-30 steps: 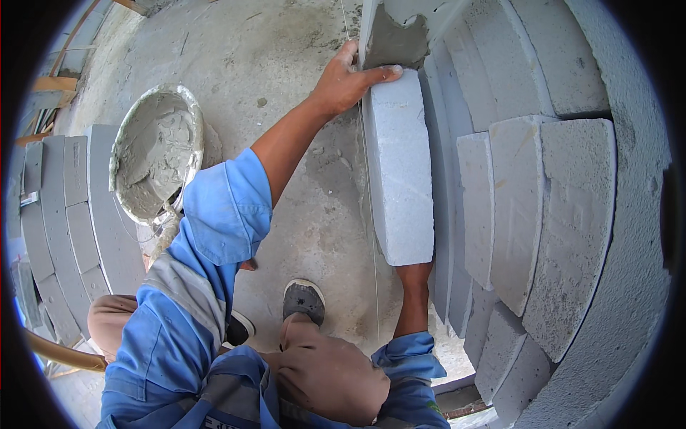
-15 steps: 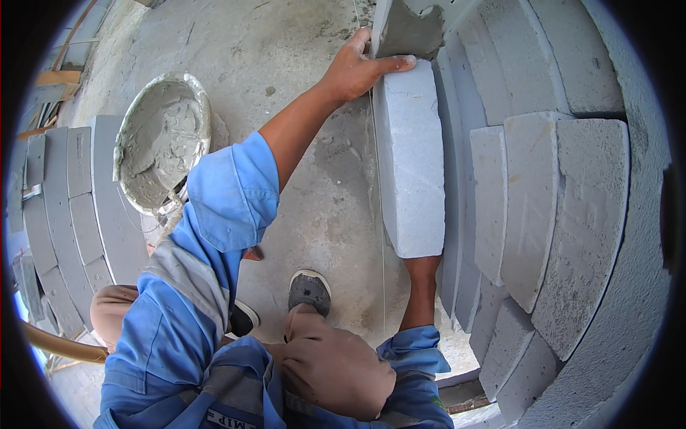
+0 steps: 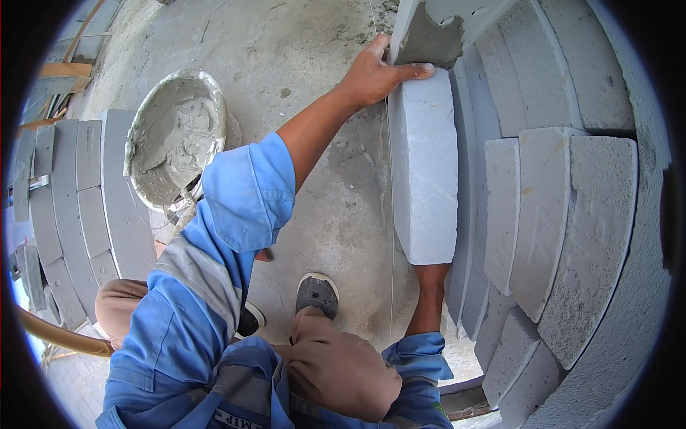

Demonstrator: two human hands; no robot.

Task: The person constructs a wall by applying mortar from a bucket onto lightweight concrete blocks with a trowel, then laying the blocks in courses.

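Observation:
A long pale grey concrete block [image 3: 427, 171] stands lengthwise beside the block wall on the right. My left hand [image 3: 386, 73] grips its far end, the thumb lying over the top edge and the fingers on the left side. At the near end, my right hand [image 3: 431, 274] reaches beneath the block; its fingers are hidden, and only the wrist and heel show. Just beyond my left hand rises another block face [image 3: 430, 39] with a patch of wet mortar. A taut string line [image 3: 391, 286] runs along the block's left side.
A mortar-caked bucket [image 3: 218, 107] of wet grey mortar stands left of my left arm. Stacked blocks [image 3: 89, 186] lie at the far left, near a tan hose [image 3: 68, 339]. The stepped block wall [image 3: 539, 222] fills the right side. My shoe [image 3: 318, 294] rests on the concrete floor [image 3: 314, 207].
The whole view has shifted slightly, so everything sits a little farther right. Both hands stay at the same ends of the block, which keeps about the same place beside the wall.

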